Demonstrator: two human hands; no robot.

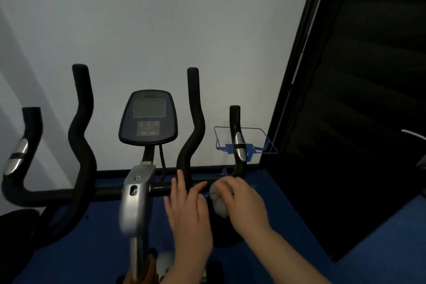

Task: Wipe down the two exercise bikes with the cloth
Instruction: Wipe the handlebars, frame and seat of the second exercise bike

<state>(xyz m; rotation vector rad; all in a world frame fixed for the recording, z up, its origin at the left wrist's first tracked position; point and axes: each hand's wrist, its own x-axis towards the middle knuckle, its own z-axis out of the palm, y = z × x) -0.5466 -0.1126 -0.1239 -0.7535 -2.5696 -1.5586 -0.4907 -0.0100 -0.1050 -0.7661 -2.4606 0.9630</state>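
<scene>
An exercise bike fills the view, with black foam handlebars [80, 122] and a dark console [148, 117] on a silver stem [136, 203]. My right hand [244, 203] grips a bunched grey cloth [217, 200] against the horizontal bar, near the foot of the right outer grip [237, 140]. My left hand [187, 210] lies just left of it, fingers straight, touching the bar where the inner right handle [191, 127] rises. A second bike is not in view.
A white wall stands close behind the bike. A blue wire rack [265, 143] hangs at the wall's foot by a black frame [297, 64] and dark panel on the right. Blue floor [380, 249] lies below.
</scene>
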